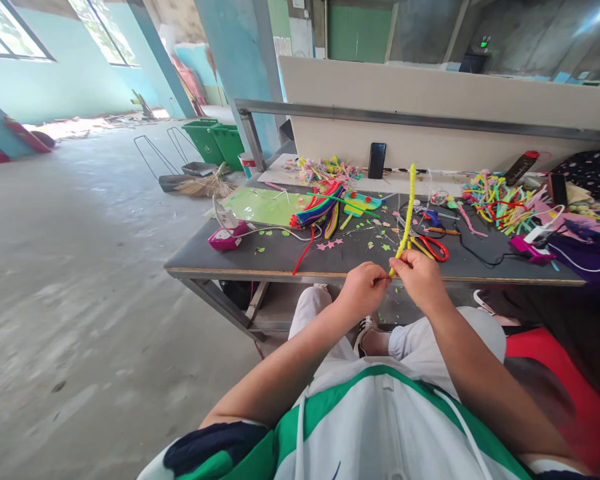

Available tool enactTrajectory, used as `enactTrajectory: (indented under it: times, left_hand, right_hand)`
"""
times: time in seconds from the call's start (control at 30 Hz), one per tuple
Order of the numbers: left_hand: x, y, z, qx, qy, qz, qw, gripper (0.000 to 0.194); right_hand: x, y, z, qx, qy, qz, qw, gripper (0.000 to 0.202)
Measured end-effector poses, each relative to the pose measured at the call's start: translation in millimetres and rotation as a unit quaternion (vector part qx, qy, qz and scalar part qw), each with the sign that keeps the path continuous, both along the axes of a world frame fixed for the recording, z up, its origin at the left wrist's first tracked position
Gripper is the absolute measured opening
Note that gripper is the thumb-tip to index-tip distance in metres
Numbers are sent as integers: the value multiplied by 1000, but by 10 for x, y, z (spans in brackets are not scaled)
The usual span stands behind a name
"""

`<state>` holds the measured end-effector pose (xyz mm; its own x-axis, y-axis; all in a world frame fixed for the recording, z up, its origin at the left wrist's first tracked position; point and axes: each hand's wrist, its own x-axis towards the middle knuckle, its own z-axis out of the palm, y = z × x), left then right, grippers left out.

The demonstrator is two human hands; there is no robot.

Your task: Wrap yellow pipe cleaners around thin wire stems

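Note:
A yellow fuzzy stem (409, 207) stands nearly upright in front of me, its lower end pinched between my two hands near the table's front edge. My left hand (364, 288) has its fingers closed at the stem's bottom tip. Just above that, my right hand (419, 277) grips the stem between thumb and fingers. The hands are close together. Red-handled scissors (436, 249) lie beside my right hand. A bundle of multicoloured fuzzy stems (321, 205) rests on the table behind my left hand, with a single red stem (305, 251) near the edge.
The dark table (210, 261) also holds pink star cutouts (329, 245), a magenta power socket (229, 236), a green sheet (265, 205), an upright phone (377, 161) and a pile of coloured stems (503, 200). A red stool (550, 360) stands at the right. Green bins (229, 145) stand beyond the table.

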<state>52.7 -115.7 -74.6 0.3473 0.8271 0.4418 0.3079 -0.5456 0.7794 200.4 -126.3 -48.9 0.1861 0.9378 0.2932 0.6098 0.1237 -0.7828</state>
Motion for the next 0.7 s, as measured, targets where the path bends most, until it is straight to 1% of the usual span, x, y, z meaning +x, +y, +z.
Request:
enactTrajectory:
  times: [0.07, 0.1, 0.17, 0.23, 0.37, 0.43, 0.47, 0.53, 0.57, 0.63, 0.7]
  left_hand:
    - [-29, -3, 25, -98, -44, -35, 994, 9]
    - [-48, -4, 39, -156, -75, -58, 983, 12]
    - [-85, -5, 63, -260, -143, -116, 948, 21]
    - [-110, -4, 72, -333, -202, -171, 905, 28]
    - [-108, 1, 37, -434, -272, -247, 822, 33]
    - [-91, -1, 3, -460, -290, -277, 792, 34]
    - [-82, -4, -14, -466, -296, -290, 782, 34]
    - [-69, -12, -41, -468, -302, -307, 772, 34]
    - [-67, -14, -48, -466, -303, -311, 771, 35]
    - [-72, -13, -51, -456, -302, -303, 780, 37]
    - [-89, 1, -38, -438, -300, -273, 802, 38]
  right_hand:
    - [38, 7, -18, -16, 68, 50, 996, 22]
    - [58, 13, -31, -25, 110, 79, 990, 21]
    - [87, 24, -55, -35, 196, 136, 970, 21]
    - [87, 32, -71, -36, 266, 184, 946, 21]
    - [11, 31, -89, -35, 351, 252, 901, 25]
    - [-42, 32, -111, -34, 381, 280, 880, 29]
    - [-66, 35, -127, -33, 396, 290, 871, 31]
    - [-101, 45, -165, -36, 420, 301, 855, 34]
    - [-111, 51, -184, -42, 427, 302, 851, 35]
    - [-111, 67, -215, -62, 427, 299, 851, 34]
    - [-92, 83, -232, -65, 408, 280, 867, 31]
